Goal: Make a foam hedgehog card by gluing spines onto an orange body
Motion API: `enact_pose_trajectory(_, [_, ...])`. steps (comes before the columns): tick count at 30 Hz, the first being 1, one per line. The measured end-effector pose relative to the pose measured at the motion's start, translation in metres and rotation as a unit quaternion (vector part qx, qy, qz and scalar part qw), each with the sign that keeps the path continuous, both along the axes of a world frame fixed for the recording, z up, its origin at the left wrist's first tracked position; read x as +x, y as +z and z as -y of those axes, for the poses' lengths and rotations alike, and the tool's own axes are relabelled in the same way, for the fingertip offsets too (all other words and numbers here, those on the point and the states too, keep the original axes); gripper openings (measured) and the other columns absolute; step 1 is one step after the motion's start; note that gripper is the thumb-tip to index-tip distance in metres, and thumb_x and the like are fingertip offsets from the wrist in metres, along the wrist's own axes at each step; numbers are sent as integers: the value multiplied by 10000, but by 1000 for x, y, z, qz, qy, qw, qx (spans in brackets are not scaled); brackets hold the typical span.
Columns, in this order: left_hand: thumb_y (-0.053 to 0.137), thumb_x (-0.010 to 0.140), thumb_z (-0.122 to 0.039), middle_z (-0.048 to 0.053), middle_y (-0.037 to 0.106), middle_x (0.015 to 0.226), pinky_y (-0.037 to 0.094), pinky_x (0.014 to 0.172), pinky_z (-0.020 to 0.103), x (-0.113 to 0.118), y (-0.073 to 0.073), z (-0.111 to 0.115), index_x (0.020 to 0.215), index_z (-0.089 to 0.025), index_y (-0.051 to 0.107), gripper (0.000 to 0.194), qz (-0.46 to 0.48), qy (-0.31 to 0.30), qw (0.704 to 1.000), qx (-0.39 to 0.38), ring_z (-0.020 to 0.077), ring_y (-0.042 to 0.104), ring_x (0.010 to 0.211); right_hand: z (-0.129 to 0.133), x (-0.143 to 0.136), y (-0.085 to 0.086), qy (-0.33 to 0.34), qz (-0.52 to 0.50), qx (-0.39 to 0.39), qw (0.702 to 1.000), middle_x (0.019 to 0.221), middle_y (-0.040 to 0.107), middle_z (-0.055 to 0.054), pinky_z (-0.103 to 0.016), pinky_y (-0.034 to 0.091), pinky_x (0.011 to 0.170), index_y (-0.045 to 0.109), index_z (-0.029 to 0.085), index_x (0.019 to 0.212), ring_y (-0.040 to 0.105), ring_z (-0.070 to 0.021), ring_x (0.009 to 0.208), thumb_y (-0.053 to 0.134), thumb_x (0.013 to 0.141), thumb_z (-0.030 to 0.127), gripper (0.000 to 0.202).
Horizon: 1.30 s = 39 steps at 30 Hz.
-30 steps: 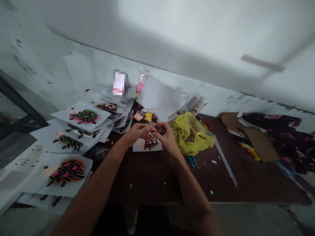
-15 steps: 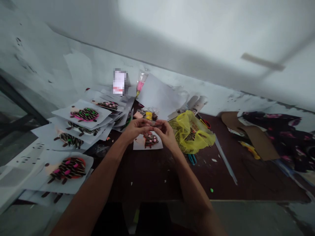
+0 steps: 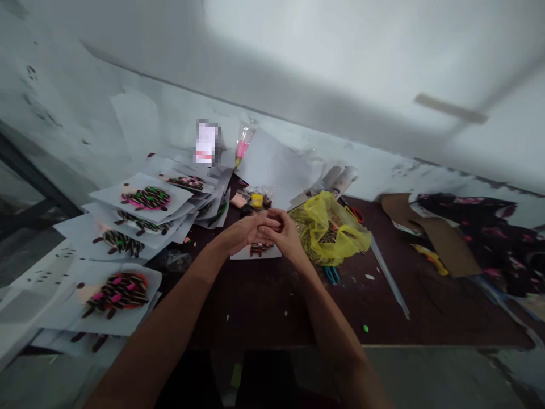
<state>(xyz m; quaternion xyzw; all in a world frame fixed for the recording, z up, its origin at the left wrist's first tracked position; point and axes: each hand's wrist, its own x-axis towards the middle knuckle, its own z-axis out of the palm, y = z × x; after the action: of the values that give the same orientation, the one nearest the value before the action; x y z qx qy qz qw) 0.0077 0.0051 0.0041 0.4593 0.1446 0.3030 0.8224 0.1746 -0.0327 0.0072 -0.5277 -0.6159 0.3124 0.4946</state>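
My left hand (image 3: 242, 232) is held palm up with its fingers stretched out to the right, under the fingers of my right hand (image 3: 286, 232). The right hand's fingers are curled and press on the left palm and fingers; anything between them is too small or hidden to make out. Both hands are above a white card (image 3: 242, 254) with a hedgehog picture (image 3: 259, 250) of dark sticks, partly covered by them. Just behind the hands are a pink clay lump (image 3: 239, 200) and a yellow one (image 3: 256, 200).
Stacked hedgehog cards (image 3: 170, 211) fill the left side. To the right are a yellow mesh bag (image 3: 321, 227) of sticks, blue-handled scissors (image 3: 331, 275), red-handled scissors (image 3: 356, 214), a clear strip (image 3: 389, 275) and cardboard (image 3: 451, 247). A green bit (image 3: 365, 328) lies near the table's front edge.
My left hand has turned palm up and flattened, and my right fingers now rest over it. Both hands have come down slightly and cover more of the card.
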Motion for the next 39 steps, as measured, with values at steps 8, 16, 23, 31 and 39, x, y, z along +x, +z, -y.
enact_pose_trajectory(8, [540, 895, -630, 182, 736, 1065, 531, 912, 396, -7, 1, -5, 1013, -96, 720, 577, -15, 2, 1000, 23, 243, 695, 966, -2, 1, -2, 7, -11, -23, 1000, 1097, 641, -61, -354, 511, 838, 607, 221, 1161, 612, -201, 935, 806, 650, 432, 587])
enact_pose_trajectory(16, [525, 875, -676, 181, 755, 1002, 552, 898, 409, -8, 6, -2, 1023, -110, 724, 617, -57, 38, 998, 13, 246, 722, 924, -5, 5, -1, -28, -29, -18, 999, 1091, 646, -63, -323, 508, 745, 607, 211, 1152, 601, -173, 824, 808, 645, 451, 595])
enact_pose_trajectory(23, [572, 842, -682, 184, 761, 984, 557, 899, 431, -8, 8, 0, 1013, -102, 723, 623, -69, 37, 996, 31, 256, 732, 898, 0, 1, 2, -20, -12, 6, 1000, 1068, 661, -57, -316, 503, 767, 615, 216, 1157, 600, -166, 833, 804, 674, 401, 551])
enact_pose_trajectory(31, [840, 674, -338, 94, 777, 932, 581, 828, 369, -12, 10, 1, 941, -142, 734, 348, -110, 104, 986, 70, 206, 737, 824, 0, 4, 7, -48, -28, -3, 998, 809, 632, -3, -290, 476, 696, 611, 186, 1077, 573, -157, 729, 796, 682, 435, 503])
enact_pose_trajectory(39, [775, 743, -397, 47, 706, 651, 513, 552, 269, -15, 12, -3, 753, -154, 673, 264, -200, 188, 955, 111, 145, 644, 550, 10, -4, 18, -37, -12, 61, 997, 659, 582, 1, -277, 425, 625, 605, 200, 695, 522, -143, 644, 560, 893, 501, 363])
